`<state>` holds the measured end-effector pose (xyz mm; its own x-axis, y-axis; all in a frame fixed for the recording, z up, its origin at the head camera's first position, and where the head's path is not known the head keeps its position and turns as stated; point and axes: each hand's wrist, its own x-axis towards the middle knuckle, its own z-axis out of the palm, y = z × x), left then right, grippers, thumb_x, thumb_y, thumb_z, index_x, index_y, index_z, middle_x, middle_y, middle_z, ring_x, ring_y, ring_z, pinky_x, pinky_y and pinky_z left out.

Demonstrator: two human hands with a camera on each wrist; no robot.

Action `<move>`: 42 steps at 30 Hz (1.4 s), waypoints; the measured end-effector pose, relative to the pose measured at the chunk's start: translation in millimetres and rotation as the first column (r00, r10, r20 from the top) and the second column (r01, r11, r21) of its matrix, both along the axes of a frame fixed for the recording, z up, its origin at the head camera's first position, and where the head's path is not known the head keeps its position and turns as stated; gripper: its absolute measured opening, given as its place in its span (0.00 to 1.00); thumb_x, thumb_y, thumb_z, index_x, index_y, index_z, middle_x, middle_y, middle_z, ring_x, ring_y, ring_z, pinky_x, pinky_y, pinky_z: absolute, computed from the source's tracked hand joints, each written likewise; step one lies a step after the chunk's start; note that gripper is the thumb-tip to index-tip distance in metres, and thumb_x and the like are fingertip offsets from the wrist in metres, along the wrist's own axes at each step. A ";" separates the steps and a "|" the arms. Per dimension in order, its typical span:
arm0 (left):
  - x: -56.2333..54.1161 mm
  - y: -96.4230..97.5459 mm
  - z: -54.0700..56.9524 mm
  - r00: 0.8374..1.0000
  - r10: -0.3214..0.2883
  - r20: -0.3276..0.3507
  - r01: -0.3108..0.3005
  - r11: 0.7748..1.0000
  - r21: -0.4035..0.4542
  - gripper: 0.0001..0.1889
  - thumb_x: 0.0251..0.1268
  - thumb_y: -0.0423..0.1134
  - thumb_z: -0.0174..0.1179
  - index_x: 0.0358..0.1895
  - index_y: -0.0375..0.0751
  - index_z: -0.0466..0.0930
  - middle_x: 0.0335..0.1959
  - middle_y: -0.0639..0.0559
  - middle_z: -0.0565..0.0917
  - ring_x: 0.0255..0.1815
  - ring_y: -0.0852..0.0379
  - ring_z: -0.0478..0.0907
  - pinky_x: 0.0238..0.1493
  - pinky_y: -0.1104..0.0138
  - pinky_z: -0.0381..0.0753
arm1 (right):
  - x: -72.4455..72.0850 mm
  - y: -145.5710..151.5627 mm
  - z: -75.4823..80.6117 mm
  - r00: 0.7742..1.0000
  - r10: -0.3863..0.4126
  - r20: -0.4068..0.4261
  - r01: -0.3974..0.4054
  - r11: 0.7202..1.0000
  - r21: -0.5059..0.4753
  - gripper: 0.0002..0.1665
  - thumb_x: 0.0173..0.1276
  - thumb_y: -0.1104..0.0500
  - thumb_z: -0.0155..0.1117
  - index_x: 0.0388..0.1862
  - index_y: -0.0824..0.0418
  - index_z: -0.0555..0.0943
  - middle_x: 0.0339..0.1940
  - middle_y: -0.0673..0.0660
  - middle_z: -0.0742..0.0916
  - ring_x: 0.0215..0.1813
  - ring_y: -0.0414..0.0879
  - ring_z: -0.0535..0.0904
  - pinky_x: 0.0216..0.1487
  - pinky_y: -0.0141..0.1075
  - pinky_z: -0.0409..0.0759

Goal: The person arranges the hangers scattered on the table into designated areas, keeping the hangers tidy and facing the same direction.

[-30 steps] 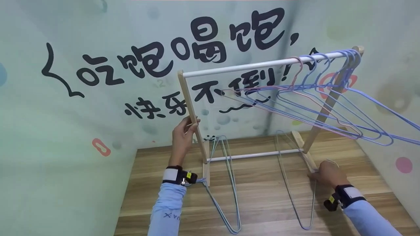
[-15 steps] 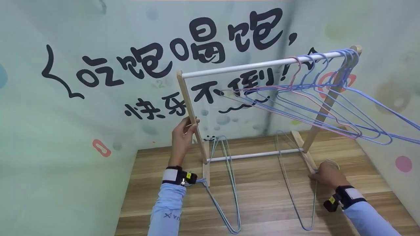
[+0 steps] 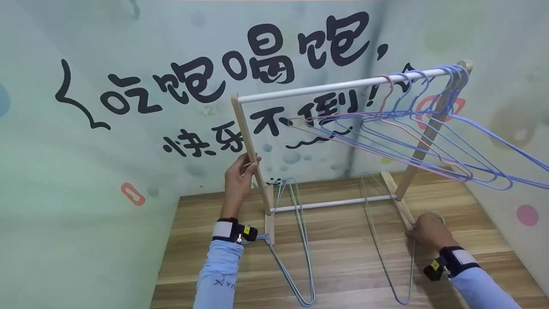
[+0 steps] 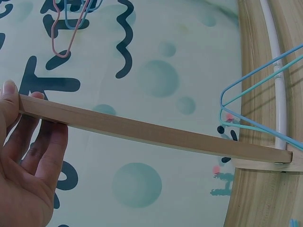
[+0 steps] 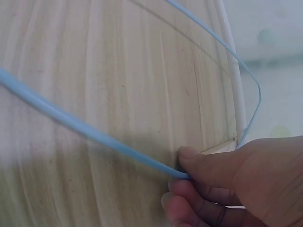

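In the head view, my left hand (image 3: pixel 238 180) grips the left wooden upright (image 3: pixel 242 128) of a clothes rack. The left wrist view has the thumb and fingers around that upright (image 4: pixel 142 130). My right hand (image 3: pixel 431 231) pinches a thin light-blue wire hanger (image 3: pixel 403 303) low over the floor by the rack's right foot. Up close in the right wrist view, its wire (image 5: pixel 94 135) runs between thumb and fingertips. Several blue hangers and a pink hanger (image 3: pixel 393 88) hang from the white top rail (image 3: pixel 309 89), towards its right end.
A few blue-green hangers (image 3: pixel 306 304) stand by the left foot (image 3: pixel 269 234), around the white lower rail (image 3: pixel 334 203). The wood-grain floor (image 3: pixel 343 266) meets a pale wall (image 3: pixel 141 171) with large black characters.
My right hand has shifted slightly right and down with the hanger. The left hand and rack stay where they were.
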<state>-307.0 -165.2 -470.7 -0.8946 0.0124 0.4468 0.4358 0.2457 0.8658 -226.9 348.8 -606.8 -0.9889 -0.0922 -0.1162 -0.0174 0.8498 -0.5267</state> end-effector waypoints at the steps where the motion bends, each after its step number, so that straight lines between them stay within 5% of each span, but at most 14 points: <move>1: 0.1 0.1 0.0 1.000 0.001 0.001 -0.001 1.000 0.001 0.19 0.76 0.35 0.58 0.66 0.33 0.76 0.54 0.47 0.84 0.57 0.52 0.81 0.59 0.63 0.80 | 0.5 0.2 0.1 1.000 0.006 -0.008 -0.006 1.000 0.001 0.23 0.63 0.62 0.70 0.12 0.57 0.71 0.11 0.48 0.73 0.15 0.43 0.71 0.16 0.35 0.70; 20: -1.0 0.3 0.0 1.000 0.006 -0.004 -0.006 1.000 -0.008 0.19 0.76 0.35 0.58 0.64 0.32 0.76 0.54 0.43 0.84 0.58 0.49 0.81 0.59 0.61 0.81 | 7.6 4.6 -2.1 0.999 0.014 -0.040 -0.015 1.000 -0.027 0.27 0.63 0.61 0.72 0.09 0.54 0.69 0.11 0.44 0.68 0.15 0.40 0.65 0.16 0.31 0.62; 28: 5.0 4.3 8.0 1.000 0.005 -0.006 -0.005 1.000 -0.005 0.18 0.76 0.29 0.56 0.64 0.26 0.74 0.55 0.36 0.83 0.59 0.41 0.80 0.60 0.56 0.80 | 13.5 0.2 10.3 0.999 -0.015 -0.047 0.015 1.000 -0.015 0.27 0.68 0.58 0.69 0.13 0.53 0.67 0.14 0.46 0.69 0.18 0.42 0.66 0.17 0.33 0.62; 42: -0.3 -0.4 0.3 1.000 0.003 0.007 -0.003 1.000 -0.011 0.18 0.76 0.35 0.58 0.65 0.34 0.76 0.54 0.45 0.84 0.59 0.50 0.80 0.60 0.61 0.80 | 20.0 -23.3 44.5 0.981 -0.002 -0.195 -0.006 0.999 -0.041 0.13 0.70 0.61 0.68 0.23 0.58 0.82 0.19 0.49 0.79 0.20 0.44 0.72 0.16 0.35 0.69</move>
